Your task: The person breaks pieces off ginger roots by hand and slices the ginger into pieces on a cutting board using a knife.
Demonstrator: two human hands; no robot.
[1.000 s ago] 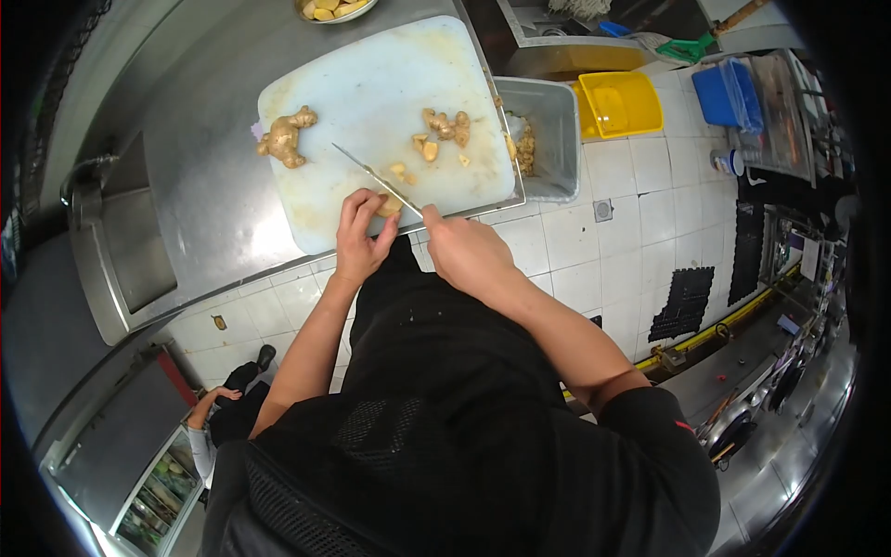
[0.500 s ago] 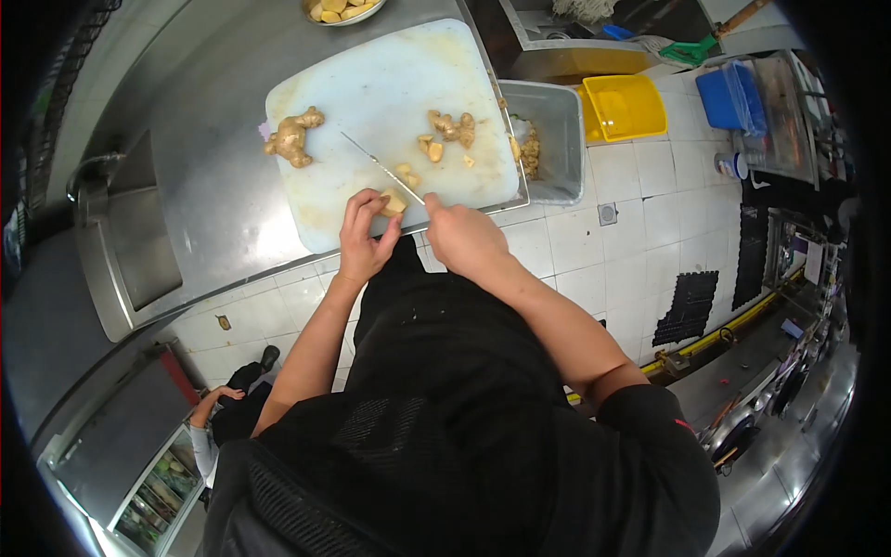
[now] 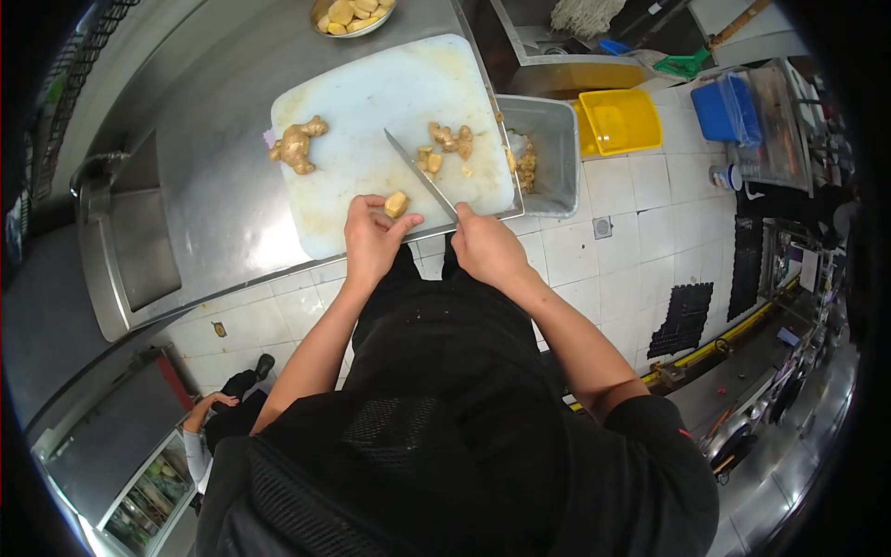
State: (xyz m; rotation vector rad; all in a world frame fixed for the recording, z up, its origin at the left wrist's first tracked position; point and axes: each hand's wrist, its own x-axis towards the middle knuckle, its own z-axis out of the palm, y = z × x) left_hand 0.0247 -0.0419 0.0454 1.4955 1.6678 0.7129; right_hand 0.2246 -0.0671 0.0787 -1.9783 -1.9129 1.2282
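A peeled-looking piece of ginger (image 3: 396, 204) is between the thumb and fingers of my left hand (image 3: 373, 243), at the near edge of the white cutting board (image 3: 353, 121). My right hand (image 3: 489, 249) grips a knife (image 3: 422, 176) by its handle. The blade points up and left across the board, just right of the held piece and apart from it. Small cut ginger chunks (image 3: 430, 161) lie beyond the blade, with a knobbly unpeeled ginger root (image 3: 452, 138) beside them. Another large ginger root (image 3: 297, 145) rests at the board's left edge.
A metal bowl of ginger pieces (image 3: 353, 31) stands behind the board. Below the counter's right edge is a grey bin (image 3: 552, 153) with scraps, then a yellow container (image 3: 620, 121). A sink (image 3: 139, 246) is at left. Another person (image 3: 237, 404) is at lower left.
The knife has moved right, away from the held ginger, and its blade is turned more steeply. My left hand has shifted slightly, showing more of the piece. The whole view has moved a little.
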